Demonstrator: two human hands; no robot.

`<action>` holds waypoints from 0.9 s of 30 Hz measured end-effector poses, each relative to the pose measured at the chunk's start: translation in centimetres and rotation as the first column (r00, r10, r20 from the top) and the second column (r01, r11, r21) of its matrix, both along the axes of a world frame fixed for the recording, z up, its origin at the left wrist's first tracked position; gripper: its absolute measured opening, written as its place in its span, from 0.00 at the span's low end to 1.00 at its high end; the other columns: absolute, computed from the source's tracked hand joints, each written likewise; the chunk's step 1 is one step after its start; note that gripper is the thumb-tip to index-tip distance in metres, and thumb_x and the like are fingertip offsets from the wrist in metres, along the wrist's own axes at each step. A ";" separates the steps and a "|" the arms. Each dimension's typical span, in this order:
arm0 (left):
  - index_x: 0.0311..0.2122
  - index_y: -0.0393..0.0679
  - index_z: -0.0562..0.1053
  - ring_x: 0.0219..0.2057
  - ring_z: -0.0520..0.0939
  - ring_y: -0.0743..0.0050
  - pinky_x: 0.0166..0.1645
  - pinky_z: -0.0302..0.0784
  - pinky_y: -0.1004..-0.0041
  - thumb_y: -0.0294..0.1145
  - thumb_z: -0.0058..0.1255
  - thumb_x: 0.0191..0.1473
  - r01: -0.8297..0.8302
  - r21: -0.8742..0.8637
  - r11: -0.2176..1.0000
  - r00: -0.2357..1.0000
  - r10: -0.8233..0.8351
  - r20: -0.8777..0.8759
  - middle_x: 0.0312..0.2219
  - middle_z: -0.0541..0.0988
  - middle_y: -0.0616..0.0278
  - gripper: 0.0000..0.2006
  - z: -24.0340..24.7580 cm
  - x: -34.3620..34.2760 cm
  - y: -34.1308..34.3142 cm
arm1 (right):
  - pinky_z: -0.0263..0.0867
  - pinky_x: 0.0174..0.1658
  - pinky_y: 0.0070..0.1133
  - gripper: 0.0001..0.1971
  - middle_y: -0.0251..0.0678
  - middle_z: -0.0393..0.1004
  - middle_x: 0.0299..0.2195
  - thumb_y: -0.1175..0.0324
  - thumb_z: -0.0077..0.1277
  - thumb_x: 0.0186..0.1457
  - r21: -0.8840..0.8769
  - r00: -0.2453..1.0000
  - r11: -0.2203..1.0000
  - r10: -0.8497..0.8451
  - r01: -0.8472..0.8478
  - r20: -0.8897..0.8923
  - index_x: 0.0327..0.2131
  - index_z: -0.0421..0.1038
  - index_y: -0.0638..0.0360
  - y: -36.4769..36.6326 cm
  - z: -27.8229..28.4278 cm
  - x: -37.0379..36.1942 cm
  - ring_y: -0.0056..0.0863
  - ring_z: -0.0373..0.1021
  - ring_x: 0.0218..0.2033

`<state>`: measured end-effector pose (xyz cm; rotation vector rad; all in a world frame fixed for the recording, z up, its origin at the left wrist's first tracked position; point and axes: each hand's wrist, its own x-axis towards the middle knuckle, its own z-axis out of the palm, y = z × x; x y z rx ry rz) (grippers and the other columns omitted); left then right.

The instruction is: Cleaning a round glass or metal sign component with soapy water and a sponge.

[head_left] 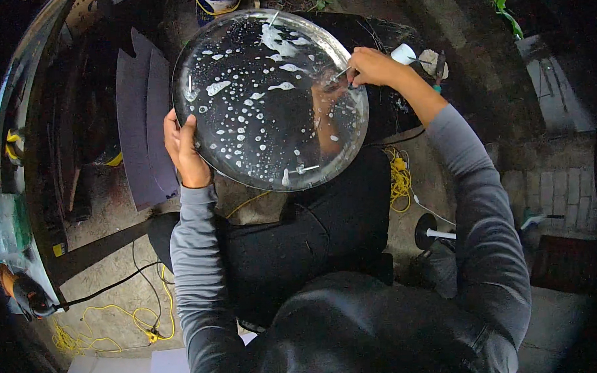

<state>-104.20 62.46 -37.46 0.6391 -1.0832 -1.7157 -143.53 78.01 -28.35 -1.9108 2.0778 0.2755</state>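
Note:
A large round glossy disc point(283, 130) with a shiny metal rim is tilted up in front of me, above my dark-clothed legs. White drops and smears are spattered over its dark, mirror-like face. Several thin metal rods stand out near its edge, among them one at the lower side point(304, 169). My left hand point(189, 151) grips the left rim, its thumb on the face. At the upper right edge, my right hand point(372, 68) pinches a thin metal rod point(340, 72); its fingertips are partly hidden. The disc reflects my right hand and forearm.
Grey curved panels point(139, 120) stand at the left. A blue bucket point(217, 3) is beyond the disc, and a white cup point(403, 54) lies past my right hand. Yellow cord point(399, 182) coils at the right, with more cord point(111, 328) at lower left beside a power tool point(30, 291).

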 end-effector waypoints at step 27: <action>0.50 0.34 0.66 0.41 0.76 0.77 0.48 0.71 0.76 0.30 0.50 0.58 -0.018 0.002 1.000 0.999 0.018 -0.051 0.41 0.76 0.59 0.17 -0.3 -0.2 0.2 | 0.69 0.41 0.32 0.05 0.41 0.75 0.31 0.73 0.57 0.48 -0.472 0.880 0.788 -0.181 0.397 0.438 0.31 0.77 0.61 3.5 -3.2 15.1 0.40 0.73 0.36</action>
